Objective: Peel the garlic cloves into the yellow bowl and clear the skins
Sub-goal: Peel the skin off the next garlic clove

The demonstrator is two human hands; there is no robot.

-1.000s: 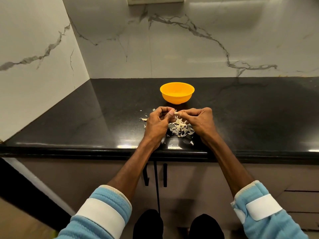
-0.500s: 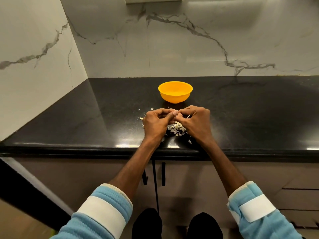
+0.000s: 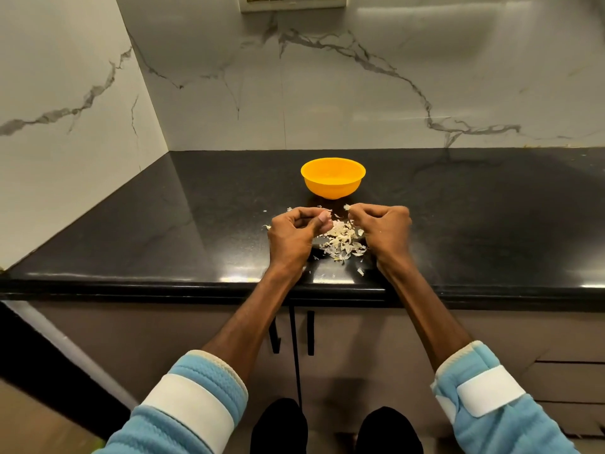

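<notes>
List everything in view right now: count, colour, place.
bowl: one, yellow, on the counter beyond the hands
garlic skins: one loose pile plus stray bits, pale, on the counter between the hands
counter: one, glossy black, running into the wall corner
walls: two, white marble with grey veins, behind and to the left
switch plate: one, pale, top edge of the back wall
cabinet handles: two, black, below the counter edge
sleeves: two, light blue with white bands, bottom of view
left hand: one, fingers curled, left of the pile; what its grip holds is hidden
right hand: one, right of the pile; grip pinches a pale scrap
</notes>
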